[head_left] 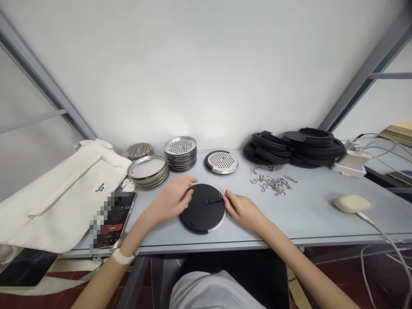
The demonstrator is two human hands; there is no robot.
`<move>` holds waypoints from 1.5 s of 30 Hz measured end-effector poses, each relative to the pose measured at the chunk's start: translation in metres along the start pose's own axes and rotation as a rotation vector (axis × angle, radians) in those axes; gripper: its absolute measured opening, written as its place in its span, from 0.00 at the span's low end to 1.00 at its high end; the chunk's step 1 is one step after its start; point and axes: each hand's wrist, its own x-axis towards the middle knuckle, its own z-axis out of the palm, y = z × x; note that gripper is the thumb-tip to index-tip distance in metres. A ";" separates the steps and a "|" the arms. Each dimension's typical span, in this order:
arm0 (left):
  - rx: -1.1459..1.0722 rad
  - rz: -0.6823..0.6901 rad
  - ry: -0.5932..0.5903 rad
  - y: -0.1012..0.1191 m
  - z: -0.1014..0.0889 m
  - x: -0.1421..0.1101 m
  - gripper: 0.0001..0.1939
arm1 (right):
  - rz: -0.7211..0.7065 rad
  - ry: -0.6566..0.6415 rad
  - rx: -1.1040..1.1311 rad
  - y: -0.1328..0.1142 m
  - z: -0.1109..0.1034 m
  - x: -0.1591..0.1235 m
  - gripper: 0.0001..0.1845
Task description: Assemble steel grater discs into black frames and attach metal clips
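Note:
A round black cover (199, 210) lies flat before me on the table, with a shiny metal rim (219, 224) showing along its lower right edge. A short black strap (212, 201) lies across it, and a small metal clip (221, 195) is at the strap's right end. My right hand (241, 208) is closed at the cover's right edge, fingertips pinched at the clip, most of which they hide. Over the cover's upper left edge is my left hand (172, 198), slightly blurred, its fingers apart and holding nothing; whether it touches the cover is unclear.
Behind stand stacked metal grater discs (180, 148), metal rings or plates (148, 171) and a black-edged grater disc (222, 162). Loose metal clips (273, 184) lie near black covers (309, 148). A phone (114, 221) and cream bag (64, 193) are left; a corded mouse-shaped object (352, 203) right.

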 end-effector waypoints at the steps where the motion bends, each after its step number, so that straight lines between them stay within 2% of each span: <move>1: 0.054 -0.101 0.055 -0.012 -0.011 -0.013 0.14 | 0.000 0.001 -0.004 0.000 0.000 0.000 0.11; 3: 0.168 -0.293 0.145 -0.039 -0.032 -0.043 0.15 | -0.002 0.001 -0.007 0.000 0.000 0.000 0.10; 5: 0.253 -0.424 0.185 -0.065 -0.050 -0.074 0.15 | -0.007 0.006 -0.005 0.000 0.001 0.000 0.10; 9: 0.457 -0.547 0.123 -0.098 -0.067 -0.126 0.16 | -0.015 0.018 -0.006 0.000 0.001 0.001 0.10; 12: 0.478 -0.566 0.099 -0.107 -0.067 -0.145 0.18 | -0.017 0.024 -0.007 0.001 0.001 0.002 0.10; 26: 0.501 -0.611 0.053 -0.113 -0.054 -0.139 0.18 | -0.017 0.019 0.010 0.001 0.001 0.000 0.10; 32: 0.473 -0.608 0.157 -0.117 -0.060 -0.145 0.18 | -0.023 0.018 0.003 0.002 0.002 0.000 0.11; 45: 0.438 -0.614 0.184 -0.112 -0.063 -0.150 0.17 | -0.016 0.017 0.000 0.001 0.001 0.001 0.11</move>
